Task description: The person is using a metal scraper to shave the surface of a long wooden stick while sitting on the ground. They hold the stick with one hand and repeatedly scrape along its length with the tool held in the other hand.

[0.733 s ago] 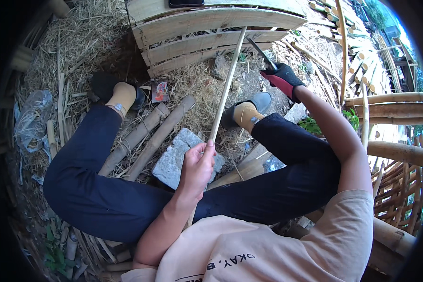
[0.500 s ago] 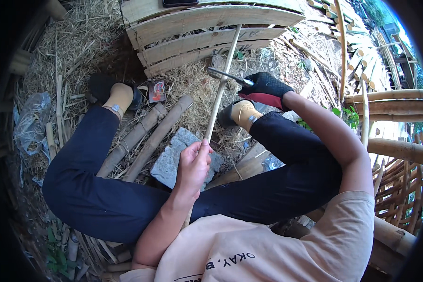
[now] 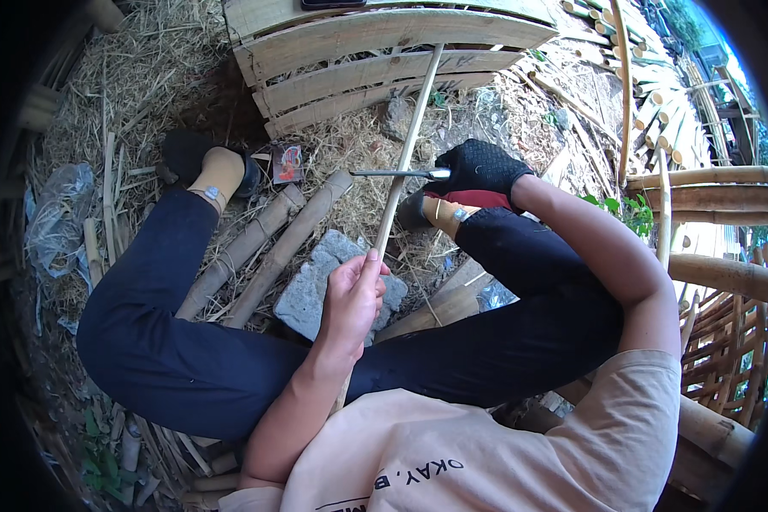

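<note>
long, slim, pale wooden stick (image 3: 410, 145): far end overlapping the slatted pale-wood crate (image 3: 375, 32), bare left hand (image 3: 354, 294) clasped round the stick. straight grey metal blade (image 3: 420, 174): gripped by black-and-red gloved right hand (image 3: 482, 166); i log it now crossing the stick, farther from the crate than before, suggesting a shaving stroke.

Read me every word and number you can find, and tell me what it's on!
Tan fabric T-shirt: dark printed letters, partly cut off; I won't copy them out.
Small flat rectangular packet with red print: too small to read.
Pale slatted wooden crate: dark marks, too blurred to read.
I can't make out any numbers.
</note>
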Motion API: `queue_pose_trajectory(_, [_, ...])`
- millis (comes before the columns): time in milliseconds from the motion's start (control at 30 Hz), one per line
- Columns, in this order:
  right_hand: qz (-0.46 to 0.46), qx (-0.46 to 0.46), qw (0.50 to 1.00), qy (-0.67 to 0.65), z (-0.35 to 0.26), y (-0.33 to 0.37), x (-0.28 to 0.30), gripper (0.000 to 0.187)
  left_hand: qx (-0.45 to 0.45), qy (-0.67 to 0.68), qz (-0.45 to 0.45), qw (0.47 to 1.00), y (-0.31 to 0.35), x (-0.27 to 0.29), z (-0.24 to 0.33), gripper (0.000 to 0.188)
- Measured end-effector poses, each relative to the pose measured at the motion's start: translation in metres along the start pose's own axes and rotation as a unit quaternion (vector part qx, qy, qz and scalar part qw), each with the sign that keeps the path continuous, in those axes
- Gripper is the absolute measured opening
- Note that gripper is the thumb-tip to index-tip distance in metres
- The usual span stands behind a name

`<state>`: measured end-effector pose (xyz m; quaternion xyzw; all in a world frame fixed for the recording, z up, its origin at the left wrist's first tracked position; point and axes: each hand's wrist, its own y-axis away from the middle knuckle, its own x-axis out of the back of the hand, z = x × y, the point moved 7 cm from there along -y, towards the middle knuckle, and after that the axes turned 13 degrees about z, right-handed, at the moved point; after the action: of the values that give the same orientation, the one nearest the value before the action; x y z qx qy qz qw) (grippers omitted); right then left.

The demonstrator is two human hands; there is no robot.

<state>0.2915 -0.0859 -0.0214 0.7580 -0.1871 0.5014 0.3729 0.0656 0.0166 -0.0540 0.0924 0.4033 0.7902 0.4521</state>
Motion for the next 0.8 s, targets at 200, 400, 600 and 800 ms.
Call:
queue_pose_trajectory(200, [0.035, 0.038, 0.999, -0.001, 0.008, -0.003, -0.012, 0.033, 0.017, -0.004, 0.015, 1.0, -0.001, -0.001, -0.012, 0.032])
queue_pose_trajectory(400, [0.064, 0.067, 0.995, 0.032, 0.014, -0.008, -0.014, 0.025, 0.013, -0.031, 0.027, 0.999, -0.001, -0.003, -0.016, 0.032])
queue_pose_trajectory(600, [0.077, 0.084, 0.992, 0.06, 0.011, -0.009, -0.008, 0.023, 0.012, -0.027, 0.029, 0.999, -0.001, -0.002, -0.015, 0.031])
queue_pose_trajectory(800, [0.111, 0.089, 0.987, 0.069, 0.024, -0.016, -0.007, 0.021, 0.007, -0.026, 0.025, 0.999, -0.002, -0.002, -0.015, 0.031])
